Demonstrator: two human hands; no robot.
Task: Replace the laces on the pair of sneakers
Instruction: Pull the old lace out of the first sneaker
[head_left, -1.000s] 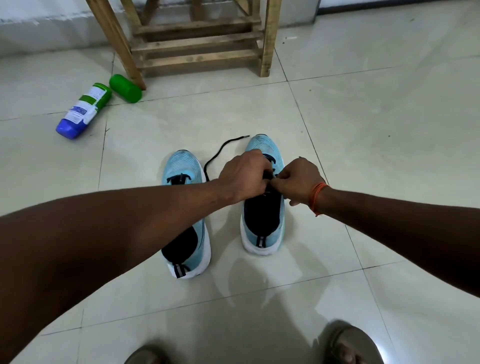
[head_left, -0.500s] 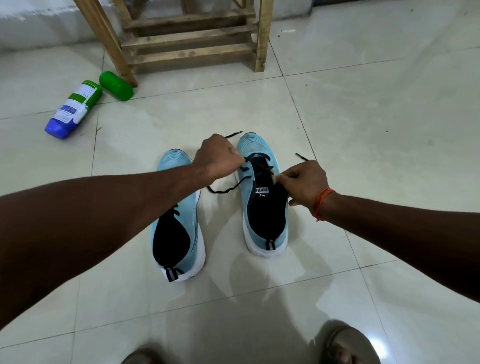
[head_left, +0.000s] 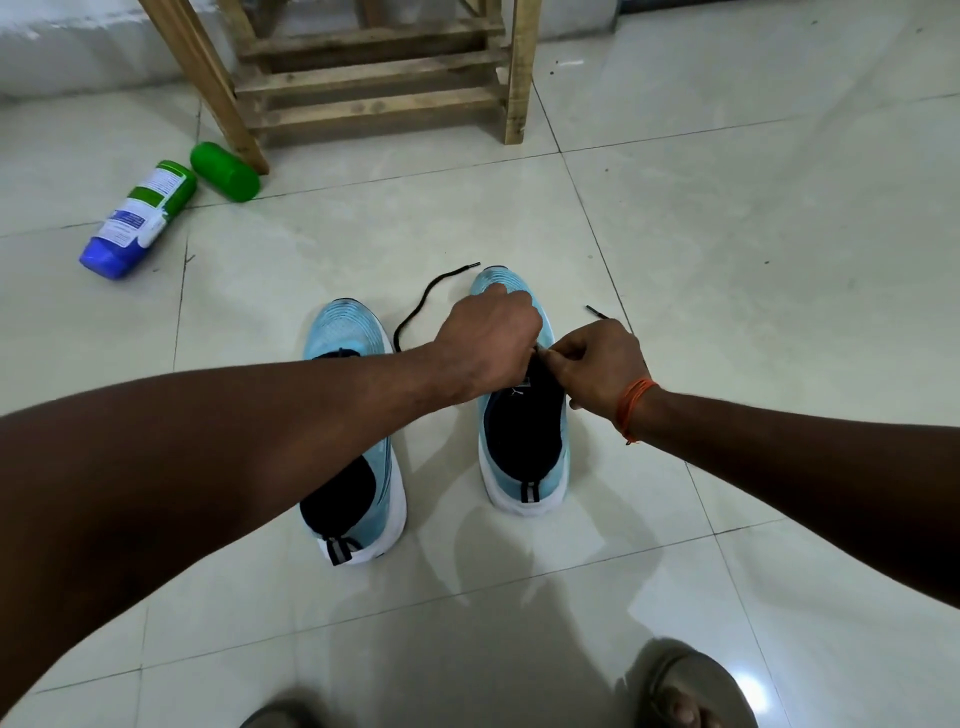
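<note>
While the black lace (head_left: 415, 312) trails from one light-blue sneaker (head_left: 524, 467) on the tiled floor (head_left: 727, 260), I note the right hand (head_left: 597, 364) pinching it at the eyelets. The left hand (head_left: 488, 343) curls over the same spot, its grip hidden. The twin sneaker (head_left: 348, 332) stands just beside, and a bottle (head_left: 137, 218) lies well apart.

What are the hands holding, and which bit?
The left hand and right hand hold the black lace mid-length, above the sneaker; both ends lie loose.

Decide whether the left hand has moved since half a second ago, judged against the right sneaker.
Yes. The left hand has moved right, from beside the right sneaker to above it, close to the right hand.
</note>
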